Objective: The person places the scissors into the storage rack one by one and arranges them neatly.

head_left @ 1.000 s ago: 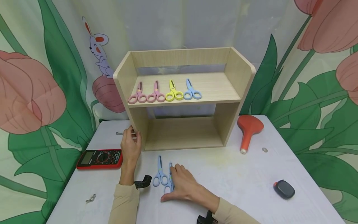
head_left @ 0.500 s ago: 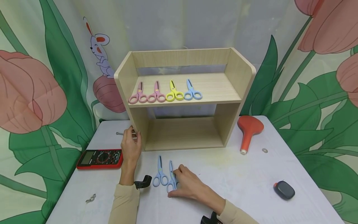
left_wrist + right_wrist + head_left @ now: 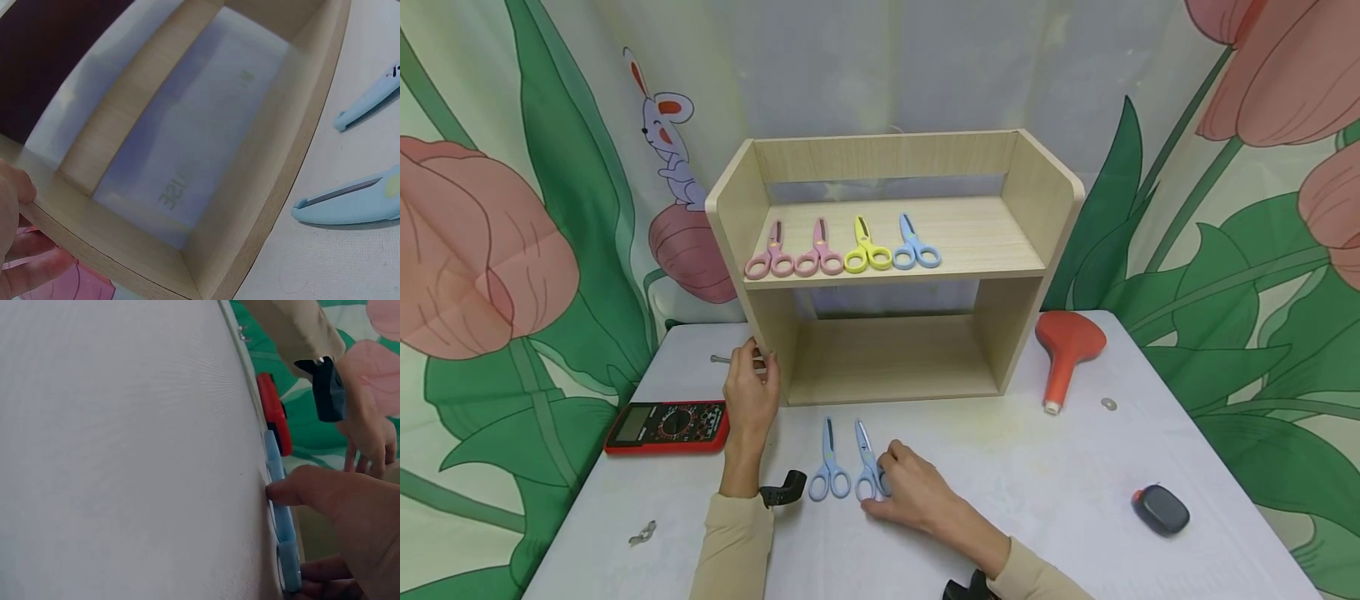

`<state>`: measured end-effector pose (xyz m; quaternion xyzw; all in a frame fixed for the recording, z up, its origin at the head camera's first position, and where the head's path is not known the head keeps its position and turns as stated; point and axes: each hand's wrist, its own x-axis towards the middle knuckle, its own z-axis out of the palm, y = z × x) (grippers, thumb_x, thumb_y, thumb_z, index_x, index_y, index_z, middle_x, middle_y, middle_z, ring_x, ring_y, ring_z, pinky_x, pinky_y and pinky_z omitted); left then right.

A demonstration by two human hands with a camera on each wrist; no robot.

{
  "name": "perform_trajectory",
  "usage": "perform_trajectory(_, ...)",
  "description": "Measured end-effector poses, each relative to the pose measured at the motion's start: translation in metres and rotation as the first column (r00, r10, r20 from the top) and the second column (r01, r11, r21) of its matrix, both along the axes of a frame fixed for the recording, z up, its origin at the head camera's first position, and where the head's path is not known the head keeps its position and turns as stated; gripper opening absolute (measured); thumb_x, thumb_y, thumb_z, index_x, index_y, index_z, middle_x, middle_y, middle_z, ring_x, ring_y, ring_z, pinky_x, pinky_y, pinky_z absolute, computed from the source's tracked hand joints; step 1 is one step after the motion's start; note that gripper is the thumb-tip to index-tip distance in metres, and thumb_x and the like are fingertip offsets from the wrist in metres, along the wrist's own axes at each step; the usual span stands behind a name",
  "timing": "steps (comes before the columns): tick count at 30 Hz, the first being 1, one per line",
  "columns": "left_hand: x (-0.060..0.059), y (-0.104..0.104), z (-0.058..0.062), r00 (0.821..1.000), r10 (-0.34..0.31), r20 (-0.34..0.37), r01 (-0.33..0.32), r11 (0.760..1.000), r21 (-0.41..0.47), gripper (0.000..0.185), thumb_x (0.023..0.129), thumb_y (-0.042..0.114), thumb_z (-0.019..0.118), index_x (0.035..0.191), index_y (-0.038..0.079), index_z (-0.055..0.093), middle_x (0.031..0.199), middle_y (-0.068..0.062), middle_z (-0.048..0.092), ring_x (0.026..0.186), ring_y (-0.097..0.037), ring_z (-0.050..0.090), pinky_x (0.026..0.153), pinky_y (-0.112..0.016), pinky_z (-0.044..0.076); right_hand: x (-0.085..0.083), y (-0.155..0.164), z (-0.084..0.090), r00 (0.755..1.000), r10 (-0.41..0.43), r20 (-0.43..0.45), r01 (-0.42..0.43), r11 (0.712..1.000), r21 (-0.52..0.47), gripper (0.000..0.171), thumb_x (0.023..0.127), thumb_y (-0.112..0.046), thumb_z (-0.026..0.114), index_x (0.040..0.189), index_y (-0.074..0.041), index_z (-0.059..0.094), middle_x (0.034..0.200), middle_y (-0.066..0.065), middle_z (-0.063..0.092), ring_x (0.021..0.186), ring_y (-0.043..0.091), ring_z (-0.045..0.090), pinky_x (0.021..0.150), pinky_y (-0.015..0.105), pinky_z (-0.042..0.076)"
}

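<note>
My left hand [image 3: 751, 392] grips the front edge of the left panel of a pale wooden shelf [image 3: 895, 358], thumb on one face and fingers on the other in the left wrist view. On the white table before the shelf, my right hand [image 3: 917, 492] pinches light blue scissors [image 3: 866, 450] by the handle loops, thumb and fingers at opposite sides. The blades point to the shelf. Just left lies a second pair of blue scissors [image 3: 829, 467], untouched. On the upper board lie two pink scissors [image 3: 820, 248], yellow scissors [image 3: 865, 246] and blue scissors [image 3: 913, 243] in a row.
A red multimeter [image 3: 666, 427] lies left of the shelf, near a bolt-like metal piece [image 3: 719, 359]. To the right are an orange-red object with a handle [image 3: 1067, 354], a small disc [image 3: 1108, 404] and a dark oval object [image 3: 1161, 508]. A small metal piece [image 3: 643, 533] lies front left.
The right hand has slid right with the blue scissors, widening the space from the other pair; their blades now lean slightly left. The left hand stays on the shelf panel.
</note>
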<state>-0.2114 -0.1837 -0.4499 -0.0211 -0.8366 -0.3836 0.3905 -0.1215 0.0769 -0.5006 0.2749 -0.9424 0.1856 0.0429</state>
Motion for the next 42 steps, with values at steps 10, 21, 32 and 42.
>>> perform_trajectory(10,0.0,0.0,0.0,1.0,0.01,0.005,-0.01,1.0,-0.008,0.036,0.097,0.01,0.064,0.127,-0.006,0.055,0.108,-0.026,0.061,0.089,-0.038,0.07,0.07,-0.047,0.064,-0.004,0.005,0.01,0.999,0.014,-0.05,-0.02,0.991,-0.129,0.05,0.068,-0.041,0.079,0.102,-0.007,0.066,0.093,-0.005,0.055,0.079,0.004,0.048,0.07,0.017,0.052)
perform_trajectory(21,0.0,0.0,0.001,1.0,0.004,0.017,-0.004,1.0,0.0,0.037,0.097,0.012,0.064,0.129,-0.005,0.055,0.11,-0.025,0.061,0.091,-0.037,0.07,0.072,-0.048,0.064,-0.003,0.018,0.061,0.978,0.065,-0.198,-0.117,0.959,-0.258,0.053,0.066,-0.036,0.086,0.105,-0.01,0.062,0.1,-0.004,0.057,0.088,0.008,0.057,0.076,0.02,0.056)
perform_trajectory(32,0.0,0.0,0.0,1.0,0.014,0.022,-0.014,1.0,0.001,0.038,0.098,0.013,0.064,0.129,-0.005,0.054,0.112,-0.025,0.061,0.092,-0.036,0.07,0.072,-0.047,0.064,-0.009,0.032,0.138,0.909,0.093,-0.407,-0.246,0.907,-0.341,0.053,0.065,-0.028,0.087,0.106,-0.006,0.062,0.1,0.002,0.057,0.088,0.008,0.056,0.075,0.023,0.059)
perform_trajectory(42,-0.002,-0.001,-0.003,1.0,0.011,-0.01,-0.011,1.0,-0.002,0.035,0.098,0.011,0.063,0.128,-0.006,0.055,0.109,-0.024,0.062,0.089,-0.036,0.071,0.068,-0.047,0.064,-0.041,0.051,0.202,0.845,0.012,-0.535,-0.219,0.92,-0.326,0.054,0.068,-0.027,0.084,0.107,0.002,0.061,0.101,0.012,0.057,0.087,0.019,0.056,0.073,0.031,0.056)
